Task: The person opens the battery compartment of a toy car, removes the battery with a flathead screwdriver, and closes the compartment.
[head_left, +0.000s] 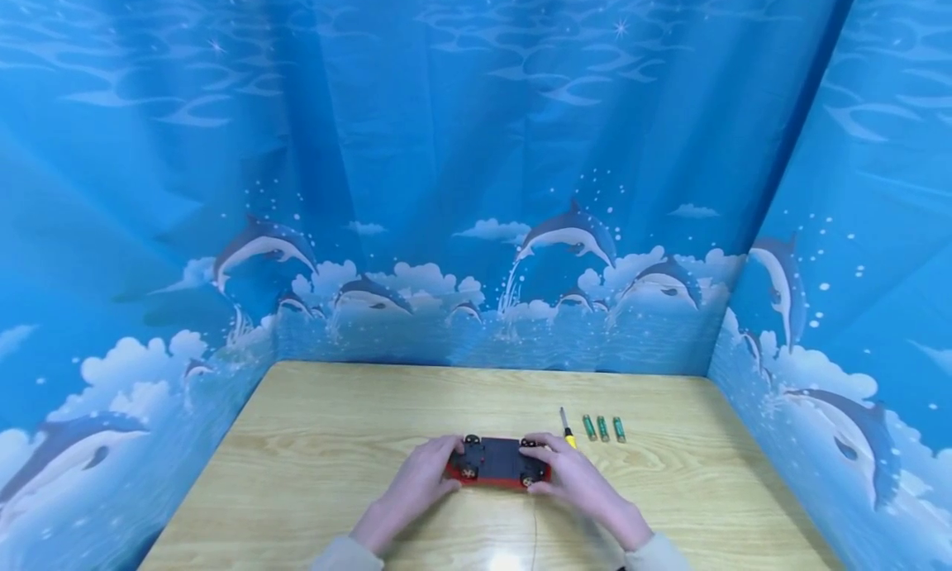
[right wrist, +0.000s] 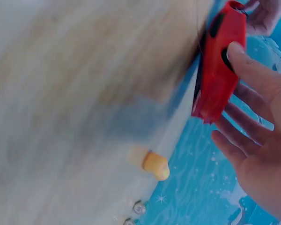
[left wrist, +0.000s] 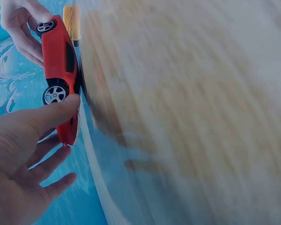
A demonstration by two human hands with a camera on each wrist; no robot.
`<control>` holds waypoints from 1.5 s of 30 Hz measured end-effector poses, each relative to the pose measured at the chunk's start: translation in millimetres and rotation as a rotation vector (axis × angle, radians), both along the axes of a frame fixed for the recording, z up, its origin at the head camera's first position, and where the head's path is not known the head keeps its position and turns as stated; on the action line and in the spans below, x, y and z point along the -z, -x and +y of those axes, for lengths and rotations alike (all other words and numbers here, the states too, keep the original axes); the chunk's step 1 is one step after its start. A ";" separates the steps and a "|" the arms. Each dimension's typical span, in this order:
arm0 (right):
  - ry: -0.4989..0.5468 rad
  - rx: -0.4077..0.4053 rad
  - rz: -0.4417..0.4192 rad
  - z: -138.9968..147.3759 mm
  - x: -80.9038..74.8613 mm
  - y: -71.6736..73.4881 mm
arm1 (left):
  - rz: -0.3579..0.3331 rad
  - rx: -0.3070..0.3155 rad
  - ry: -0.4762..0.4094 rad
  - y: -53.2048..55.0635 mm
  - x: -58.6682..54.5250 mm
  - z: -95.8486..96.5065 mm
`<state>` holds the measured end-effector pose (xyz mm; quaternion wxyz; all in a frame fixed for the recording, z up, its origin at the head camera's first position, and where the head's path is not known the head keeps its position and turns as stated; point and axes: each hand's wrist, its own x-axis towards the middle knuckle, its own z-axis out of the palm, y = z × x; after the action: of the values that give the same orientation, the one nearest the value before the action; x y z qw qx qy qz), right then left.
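Note:
A red toy car (head_left: pixel 502 459) lies upside down on the wooden table, its black underside and wheels facing up. My left hand (head_left: pixel 422 477) grips its left end, the thumb near a silver-spoked wheel (left wrist: pixel 55 94) in the left wrist view. At the other end my right hand (head_left: pixel 578 477) holds the car, with the thumb on the near side and fingers on the far side. In the right wrist view that thumb presses by a wheel, and the lower fingers of this hand (right wrist: pixel 267 126) are spread off the red body (right wrist: pixel 218 70).
Just beyond my right hand lies a screwdriver (head_left: pixel 568 432) with a yellow and black handle. Three green batteries (head_left: pixel 603 429) lie in a row to its right. A blue dolphin-print curtain (head_left: pixel 476 183) surrounds the table (head_left: pixel 335 422) at the back and sides.

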<state>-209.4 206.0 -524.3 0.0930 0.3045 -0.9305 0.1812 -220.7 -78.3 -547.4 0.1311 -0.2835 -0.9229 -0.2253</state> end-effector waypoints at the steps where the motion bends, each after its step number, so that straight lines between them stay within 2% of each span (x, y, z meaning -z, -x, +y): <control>1: 0.001 -0.003 -0.003 -0.7 1.5 0.5 | -0.008 -0.003 -0.004 0.5 -0.1 -0.1; 10: -0.035 0.038 -0.012 -10.4 10.5 8.9 | -0.028 -0.003 -0.063 5.3 -4.2 0.3; 17: -0.012 0.023 -0.068 -13.1 -0.4 11.1 | -0.143 -0.019 -0.140 9.9 -4.9 -4.8; 20: -0.001 0.016 -0.080 -13.7 -4.7 11.4 | -0.149 -0.015 -0.159 14.2 -7.5 -5.9; 24: 0.026 0.017 -0.094 -15.0 -9.0 11.6 | -0.160 -0.007 -0.189 19.4 -16.4 -6.1; 32: 0.185 0.018 -0.181 -15.7 -10.0 9.8 | -0.207 -0.090 -0.217 27.9 -36.5 -0.6; 36: 0.305 0.045 -0.254 -15.4 -6.8 5.3 | -0.236 -0.125 -0.250 28.9 -43.4 4.0; 41: 0.463 0.092 -0.354 -19.1 -7.0 -1.2 | -0.271 -0.135 -0.342 27.3 -42.0 10.5; 45: 0.591 0.168 -0.432 -24.0 -8.2 -3.2 | -0.313 -0.128 -0.482 22.6 -34.6 17.6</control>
<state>-206.2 182.1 -516.1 -0.0070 0.1420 -0.8579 0.4937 -243.3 -60.7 -512.8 0.0645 -0.1470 -0.8679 -0.4701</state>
